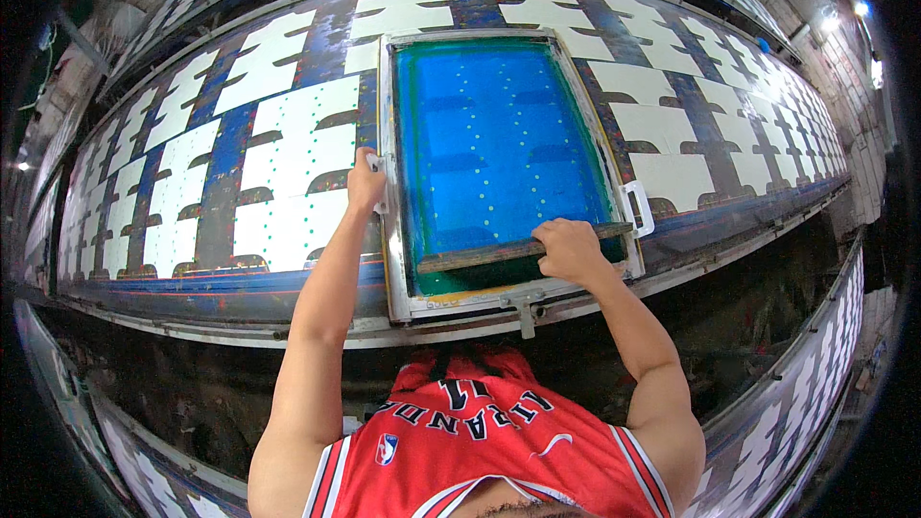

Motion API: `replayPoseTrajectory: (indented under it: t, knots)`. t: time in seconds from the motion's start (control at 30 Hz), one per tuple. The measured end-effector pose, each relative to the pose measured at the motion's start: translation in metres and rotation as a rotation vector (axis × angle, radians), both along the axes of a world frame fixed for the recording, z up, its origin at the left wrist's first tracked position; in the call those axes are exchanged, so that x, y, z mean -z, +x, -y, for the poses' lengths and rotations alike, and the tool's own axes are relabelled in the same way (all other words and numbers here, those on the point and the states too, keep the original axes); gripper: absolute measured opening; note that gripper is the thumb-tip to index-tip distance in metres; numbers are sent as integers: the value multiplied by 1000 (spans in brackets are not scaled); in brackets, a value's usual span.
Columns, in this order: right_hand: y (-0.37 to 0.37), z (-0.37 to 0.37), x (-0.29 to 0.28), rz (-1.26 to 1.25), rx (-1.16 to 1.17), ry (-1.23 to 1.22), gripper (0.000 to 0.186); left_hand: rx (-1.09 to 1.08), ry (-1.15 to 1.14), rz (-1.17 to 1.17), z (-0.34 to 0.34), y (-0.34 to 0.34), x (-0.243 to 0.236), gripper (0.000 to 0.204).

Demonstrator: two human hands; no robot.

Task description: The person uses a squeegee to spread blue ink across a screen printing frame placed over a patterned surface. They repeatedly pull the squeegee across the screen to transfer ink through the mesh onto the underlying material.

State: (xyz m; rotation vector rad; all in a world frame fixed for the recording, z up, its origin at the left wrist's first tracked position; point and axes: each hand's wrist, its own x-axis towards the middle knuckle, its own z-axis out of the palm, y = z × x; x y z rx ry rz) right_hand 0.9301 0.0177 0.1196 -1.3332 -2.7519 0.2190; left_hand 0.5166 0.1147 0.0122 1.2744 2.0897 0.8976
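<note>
While the screen [513,149] lies near the centre of the frame, the squeegee [480,256] crosses its lower part, slanting up toward the right. The screen's blue mesh carries rows of pale dots, and darker shapes show through it. The right hand [570,250] is clamped on the squeegee, gripping it right of its middle, with the fingers bent over the top. The left hand [366,182] is closed on the left handle [374,164], at the screen's left side; its farther fingers are hidden. The right handle [642,209], white and looped, stands free at the screen's lower right. A metal clamp [526,315] sits at the screen's bottom edge.

Under the screen runs a long table [223,200], its surface stained dark and blue. White pieces [297,144] lie over it in rows to both sides; those at centre left bear green dots. A red jersey [480,432] fills the bottom centre, and a lamp [831,19] shines at upper right.
</note>
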Motion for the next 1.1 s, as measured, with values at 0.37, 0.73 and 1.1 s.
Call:
replayPoseTrajectory:
  t: [0.37, 0.73, 1.1]
  knots:
    - [9, 11, -11, 25, 28, -86, 30, -5, 15, -2, 0, 0, 1, 46]
    - [13, 62, 12, 60, 45, 4, 41, -5, 0, 64, -1, 1, -1, 49]
    - [-11, -55, 38, -31, 43, 152, 29, -25, 40, 110, 2, 2, -4, 52]
